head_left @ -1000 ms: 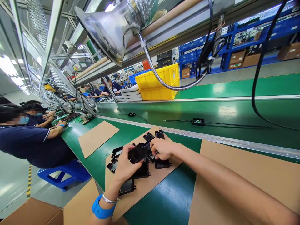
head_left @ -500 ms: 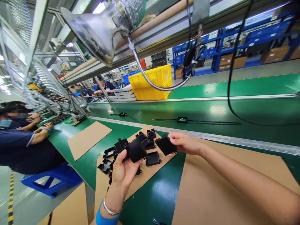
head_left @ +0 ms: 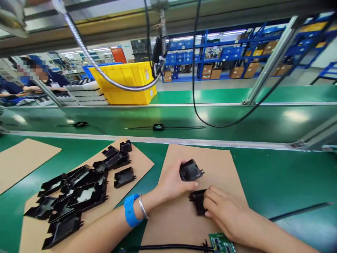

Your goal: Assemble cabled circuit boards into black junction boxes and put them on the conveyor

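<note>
The green worktop carries a left cardboard sheet, a middle sheet strewn with black boxes, a right sheet under a circuit board, and a dark cable farther right.

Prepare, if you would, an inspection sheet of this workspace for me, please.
Surface: green bench, partly covered by cardboard sheets.
Job's things: left black case, right black case, green circuit board.
Clutter: other black cases lie overlapping on the neighbouring sheet.
Hands: left hand grips the left case; right hand grips the right one.
Cables: black lead at the circuit board; black cord hanging in a loop.
Surroundings: yellow crate, blue shelving.
</note>
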Available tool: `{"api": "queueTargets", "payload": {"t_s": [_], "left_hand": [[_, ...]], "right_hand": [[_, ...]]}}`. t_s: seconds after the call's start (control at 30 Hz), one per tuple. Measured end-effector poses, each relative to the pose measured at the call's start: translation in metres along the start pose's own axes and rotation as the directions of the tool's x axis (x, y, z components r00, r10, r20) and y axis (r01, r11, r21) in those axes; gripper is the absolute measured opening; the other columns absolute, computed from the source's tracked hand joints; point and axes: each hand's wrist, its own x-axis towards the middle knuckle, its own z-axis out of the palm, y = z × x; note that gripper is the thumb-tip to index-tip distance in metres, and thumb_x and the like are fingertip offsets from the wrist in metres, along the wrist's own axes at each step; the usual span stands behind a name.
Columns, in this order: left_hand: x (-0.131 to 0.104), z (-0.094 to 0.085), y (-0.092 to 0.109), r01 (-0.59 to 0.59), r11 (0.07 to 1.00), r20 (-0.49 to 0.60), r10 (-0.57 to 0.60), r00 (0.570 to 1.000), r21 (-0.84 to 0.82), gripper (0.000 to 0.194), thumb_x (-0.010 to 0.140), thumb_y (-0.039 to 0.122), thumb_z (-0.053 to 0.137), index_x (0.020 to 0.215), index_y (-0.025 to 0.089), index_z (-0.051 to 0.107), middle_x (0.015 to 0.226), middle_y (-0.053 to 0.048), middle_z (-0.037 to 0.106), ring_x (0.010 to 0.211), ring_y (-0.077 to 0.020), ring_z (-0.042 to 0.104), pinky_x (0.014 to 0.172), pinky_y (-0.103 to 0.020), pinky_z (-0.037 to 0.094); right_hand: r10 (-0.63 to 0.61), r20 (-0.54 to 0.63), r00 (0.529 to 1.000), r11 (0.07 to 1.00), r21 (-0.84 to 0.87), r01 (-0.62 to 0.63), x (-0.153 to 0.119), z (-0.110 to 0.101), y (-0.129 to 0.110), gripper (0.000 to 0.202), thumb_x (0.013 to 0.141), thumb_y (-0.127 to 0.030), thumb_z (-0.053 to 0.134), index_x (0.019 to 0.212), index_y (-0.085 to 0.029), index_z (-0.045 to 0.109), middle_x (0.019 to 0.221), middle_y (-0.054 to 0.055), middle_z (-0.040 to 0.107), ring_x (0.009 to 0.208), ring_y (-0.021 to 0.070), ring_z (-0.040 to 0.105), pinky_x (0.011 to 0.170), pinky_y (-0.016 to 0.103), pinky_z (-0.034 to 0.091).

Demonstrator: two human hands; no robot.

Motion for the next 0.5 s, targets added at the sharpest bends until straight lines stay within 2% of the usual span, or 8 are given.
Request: {"api": "queueTargets", "payload": {"t_s": [0.07, 0.17, 0.3, 0.4, 0.5], "left_hand": [[0.008, 0.005, -0.002, -0.022, 0.996, 0.061, 0.016, 0.998, 0.086, 0.058, 0.063, 0.034, 0.084, 0.112, 0.021, 0.056, 0.105, -0.003, 0.066, 0.097, -0.0236, 0.062, 0.087, -0.035, 0.048], [0.030, 0.001, -0.008, -0.063, 0.973, 0.086, 0.045, 0.995, 0.221, 0.063, 0.071, 0.040, 0.079, 0.123, 0.022, 0.050, 0.117, -0.006, 0.061, 0.107, -0.0251, 0.058, 0.094, -0.038, 0.045], [0.046, 0.002, -0.018, -0.125, 0.899, 0.141, 0.072, 0.987, 0.419, 0.054, 0.073, 0.043, 0.076, 0.118, 0.020, 0.059, 0.114, -0.010, 0.058, 0.113, -0.0314, 0.053, 0.100, -0.047, 0.039], [0.037, 0.009, -0.021, -0.190, 0.835, 0.207, 0.093, 0.974, 0.517, 0.062, 0.075, 0.054, 0.071, 0.125, 0.022, 0.057, 0.120, -0.011, 0.055, 0.118, -0.0350, 0.047, 0.104, -0.054, 0.032], [0.025, 0.018, -0.019, -0.261, 0.789, 0.291, 0.110, 0.950, 0.556, 0.078, 0.075, 0.059, 0.069, 0.138, 0.021, 0.045, 0.131, -0.014, 0.049, 0.123, -0.0363, 0.042, 0.105, -0.055, 0.030]], "right_hand": [[-0.025, -0.019, 1.000, 0.998, -0.052, 0.024, -0.009, 0.015, 0.002, 0.011, 0.087, -0.009, 0.050, 0.088, -0.019, 0.054, 0.095, 0.006, 0.058, 0.089, 0.0233, 0.050, 0.076, 0.036, 0.041], [-0.050, -0.059, 0.997, 0.994, -0.101, 0.044, -0.012, 0.027, 0.008, 0.009, 0.085, -0.011, 0.053, 0.085, -0.020, 0.055, 0.092, 0.004, 0.058, 0.086, 0.0219, 0.051, 0.072, 0.034, 0.041], [-0.094, -0.095, 0.991, 0.981, -0.177, 0.076, -0.006, 0.029, 0.015, 0.010, 0.084, -0.010, 0.054, 0.084, -0.020, 0.056, 0.089, 0.004, 0.058, 0.084, 0.0205, 0.051, 0.069, 0.033, 0.041], [-0.098, -0.118, 0.988, 0.985, -0.153, 0.079, -0.004, 0.007, 0.004, 0.006, 0.086, -0.015, 0.057, 0.086, -0.021, 0.060, 0.089, 0.003, 0.061, 0.084, 0.0206, 0.054, 0.072, 0.035, 0.045], [-0.073, -0.208, 0.975, 0.990, -0.135, 0.045, -0.013, -0.031, -0.021, 0.014, 0.085, -0.017, 0.058, 0.095, -0.023, 0.064, 0.093, 0.006, 0.065, 0.090, 0.0238, 0.058, 0.077, 0.039, 0.050]]}}
